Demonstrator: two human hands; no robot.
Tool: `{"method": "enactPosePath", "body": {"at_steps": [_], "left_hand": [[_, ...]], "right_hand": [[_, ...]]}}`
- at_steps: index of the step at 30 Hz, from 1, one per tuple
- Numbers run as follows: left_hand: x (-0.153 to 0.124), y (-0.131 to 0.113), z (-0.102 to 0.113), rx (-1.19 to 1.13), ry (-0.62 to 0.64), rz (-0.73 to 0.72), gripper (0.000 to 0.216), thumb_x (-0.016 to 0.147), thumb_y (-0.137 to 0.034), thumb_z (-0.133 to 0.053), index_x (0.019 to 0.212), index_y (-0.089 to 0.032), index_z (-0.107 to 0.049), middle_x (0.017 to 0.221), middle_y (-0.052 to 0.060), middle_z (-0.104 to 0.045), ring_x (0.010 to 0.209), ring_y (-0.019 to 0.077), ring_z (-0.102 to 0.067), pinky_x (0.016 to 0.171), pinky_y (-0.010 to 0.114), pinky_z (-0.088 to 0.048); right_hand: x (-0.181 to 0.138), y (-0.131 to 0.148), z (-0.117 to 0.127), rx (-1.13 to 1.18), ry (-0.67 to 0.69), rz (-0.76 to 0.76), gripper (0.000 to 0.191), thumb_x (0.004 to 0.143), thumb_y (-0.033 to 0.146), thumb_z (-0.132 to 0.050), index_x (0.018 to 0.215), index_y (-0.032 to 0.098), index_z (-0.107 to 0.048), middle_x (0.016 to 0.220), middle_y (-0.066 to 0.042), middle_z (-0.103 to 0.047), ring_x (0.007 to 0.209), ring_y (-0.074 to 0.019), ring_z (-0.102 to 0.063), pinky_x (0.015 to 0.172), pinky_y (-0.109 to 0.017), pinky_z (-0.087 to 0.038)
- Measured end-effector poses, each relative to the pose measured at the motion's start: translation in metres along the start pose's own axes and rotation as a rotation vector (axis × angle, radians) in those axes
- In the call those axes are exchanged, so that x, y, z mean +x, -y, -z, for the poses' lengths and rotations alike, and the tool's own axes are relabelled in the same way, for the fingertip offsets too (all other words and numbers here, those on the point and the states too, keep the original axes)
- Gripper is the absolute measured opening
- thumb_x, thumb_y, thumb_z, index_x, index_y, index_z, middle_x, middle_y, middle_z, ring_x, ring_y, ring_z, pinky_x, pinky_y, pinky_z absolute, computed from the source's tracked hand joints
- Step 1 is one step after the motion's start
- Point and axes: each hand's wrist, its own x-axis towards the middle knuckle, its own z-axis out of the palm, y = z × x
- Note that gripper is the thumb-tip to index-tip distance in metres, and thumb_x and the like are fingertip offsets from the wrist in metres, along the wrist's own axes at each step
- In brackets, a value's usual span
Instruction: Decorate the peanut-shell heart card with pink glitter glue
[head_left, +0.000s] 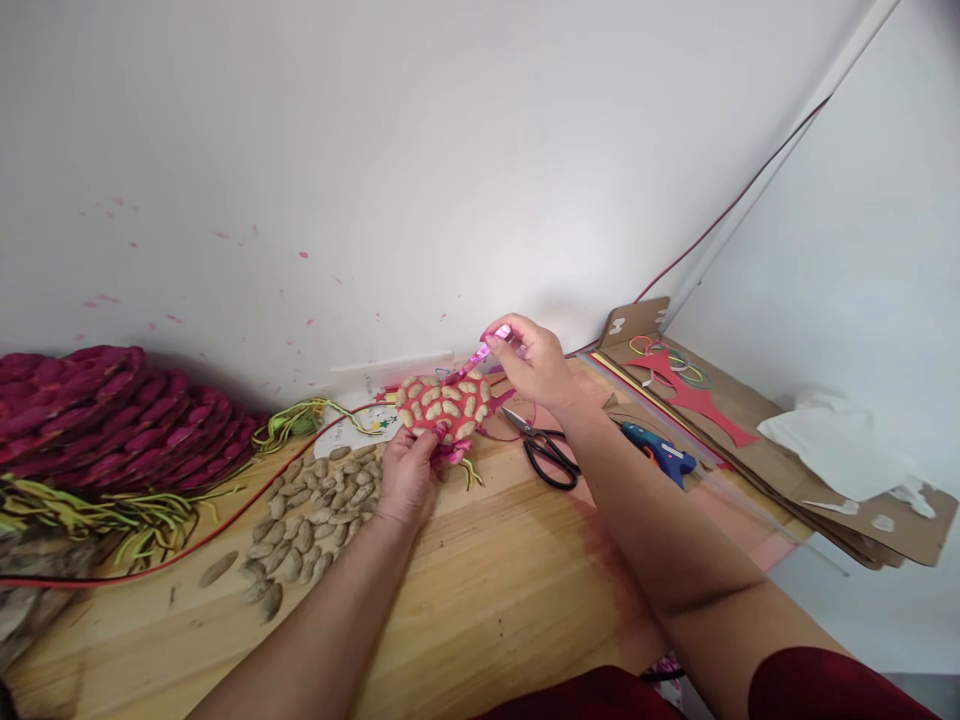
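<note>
My left hand (411,472) grips the lower edge of a red piece covered with peanuts (448,408), tilted up above the table. A bit of pink ribbon and some yellow-green yarn ends (471,474) show at its bottom. Above the piece's upper right, my right hand (529,362) pinches a shiny pink ribbon (480,356), which runs down to the top of the piece. Loose peanuts (322,510) lie heaped left of my left hand. Black-handled scissors (547,450) rest on the table below my right wrist.
Stacked magenta peanut-covered pieces (112,420) with yarn fringes stand at the left. A red cord (247,508) crosses the table. Right of my right forearm lie a blue glue gun (660,450), a red cut-out (694,392), cardboard sheets (757,480) and a white cloth (832,440). A white wall rises behind.
</note>
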Motion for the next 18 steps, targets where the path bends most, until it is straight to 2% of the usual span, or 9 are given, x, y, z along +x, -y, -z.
{"method": "enactPosePath", "body": {"at_steps": [10, 18], "left_hand": [[0.000, 0.002, 0.001, 0.002, 0.006, -0.018, 0.047, 0.053, -0.021, -0.094, 0.090, -0.015, -0.066, 0.077, 0.002, -0.077, 0.055, 0.0159, -0.071, 0.048, 0.023, -0.056], [-0.001, 0.001, 0.000, 0.025, 0.010, -0.001, 0.052, 0.051, -0.024, -0.097, 0.090, -0.016, -0.064, 0.074, 0.002, -0.077, 0.056, 0.0174, -0.073, 0.047, 0.021, -0.055]], "right_hand": [[0.000, -0.005, 0.003, 0.007, -0.020, -0.059, 0.020, 0.097, 0.041, -0.059, 0.093, 0.023, -0.068, 0.094, -0.002, -0.074, 0.088, -0.0185, -0.064, 0.076, -0.031, -0.046], [0.000, -0.010, -0.001, 0.078, -0.054, -0.109, 0.026, 0.097, 0.047, -0.060, 0.093, 0.023, -0.068, 0.086, 0.000, -0.071, 0.082, -0.0173, -0.062, 0.079, -0.031, -0.047]]}}
